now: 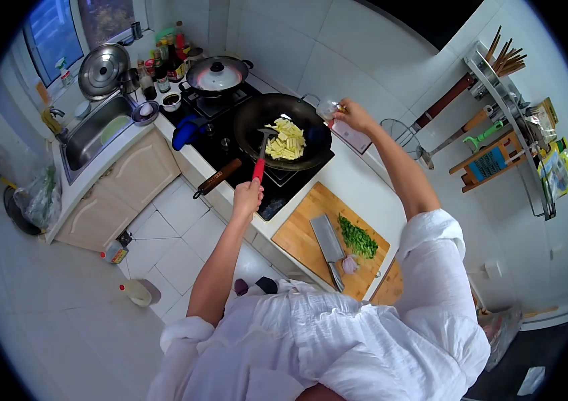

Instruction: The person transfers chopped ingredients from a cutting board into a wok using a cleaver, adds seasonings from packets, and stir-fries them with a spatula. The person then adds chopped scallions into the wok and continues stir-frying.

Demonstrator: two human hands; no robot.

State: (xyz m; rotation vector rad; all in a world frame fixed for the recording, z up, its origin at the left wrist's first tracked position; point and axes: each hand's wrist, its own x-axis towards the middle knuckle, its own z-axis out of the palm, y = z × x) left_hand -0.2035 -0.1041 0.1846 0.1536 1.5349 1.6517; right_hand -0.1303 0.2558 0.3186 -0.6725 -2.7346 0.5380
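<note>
The left hand (248,198) is closing fully around the red handle of a black-bladed spatula (261,155), whose blade is resting among pale yellow strips of food (286,140) inside a round black wok (282,131) sitting on the black gas hob (257,175). The right hand (353,115) is reaching across the far rim of the wok, its fingers curling around a small clear container (328,108) that is tilting over the pan's edge; what is inside it is too small to tell. Judging from this, the main risk is the container tipping too far and dumping more than intended, or slipping from the fingertips into the hot pan, since the arm is stretching out well over the heat. The spatula, gripped at the very end of its handle, might also be flicking strips over the near rim onto the hob. The wok's brown wooden handle (217,178) is jutting past the edge of the white worktop (364,190), near the left forearm, so a knock could be shifting the pan. The food is lying just beyond the left hand, and just below and beside the right one. A steel cleaver (328,242) and chopped green herbs (357,237) are lying on a wooden chopping board (297,234) nearer the body.
</note>
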